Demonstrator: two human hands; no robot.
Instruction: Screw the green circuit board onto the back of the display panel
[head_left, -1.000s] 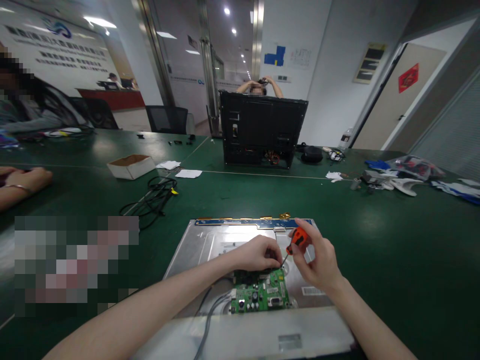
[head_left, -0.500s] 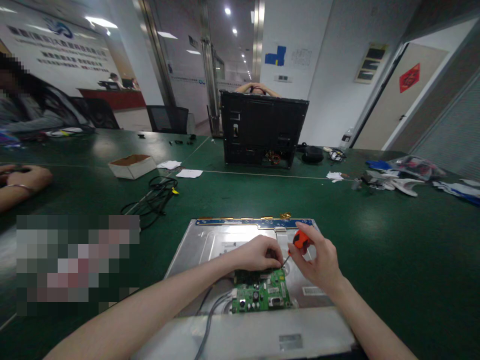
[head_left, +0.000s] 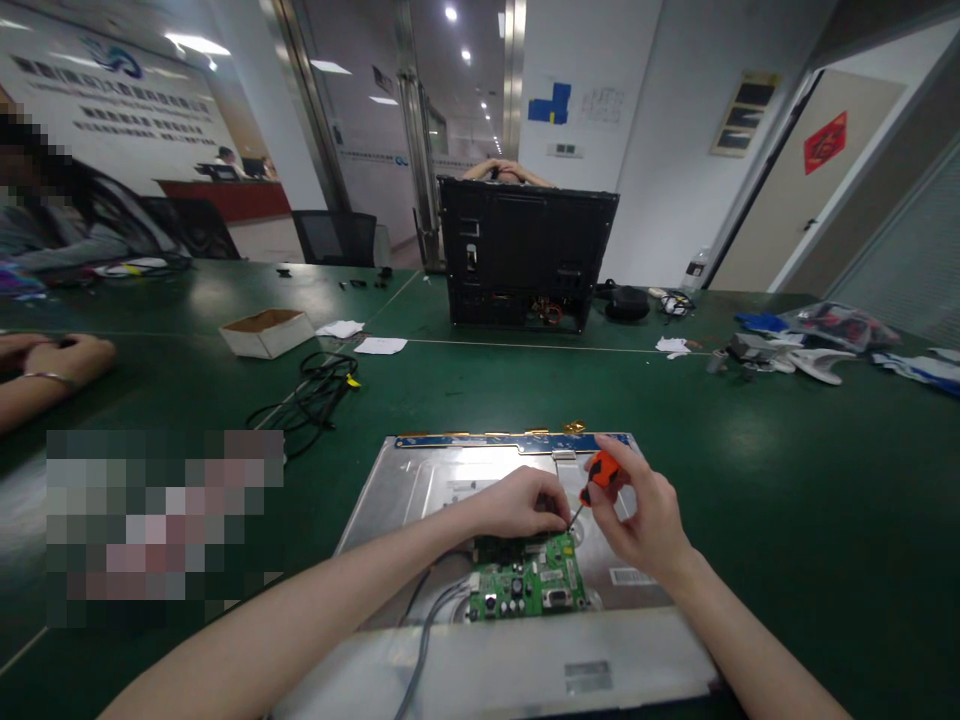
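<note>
A silver monitor panel [head_left: 420, 490] lies face down on the green table [head_left: 750, 470] in front of me. A green circuit board [head_left: 529, 585] sits on its back, with grey cables [head_left: 424, 625] running off it toward me. My right hand [head_left: 645, 515] grips a small orange-handled screwdriver [head_left: 600, 470], its tip slanting down to the board's far right corner. My left hand [head_left: 521, 505] rests on the board's far edge, fingers pinched right beside the screwdriver tip. A blue strip board [head_left: 517, 441] runs along the panel's far edge.
A black monitor casing [head_left: 525, 255] stands upright across the table with a person's arms behind it. A cardboard box [head_left: 266, 332], black cables [head_left: 315, 385] and papers lie at the left. Another person's hand [head_left: 52, 360] rests at the far left. Bags and small parts [head_left: 795, 350] lie at the right.
My hands stay at the board's corner; the screwdriver handle has shifted slightly between my fingers. The person behind the black casing has lowered out of sight.
</note>
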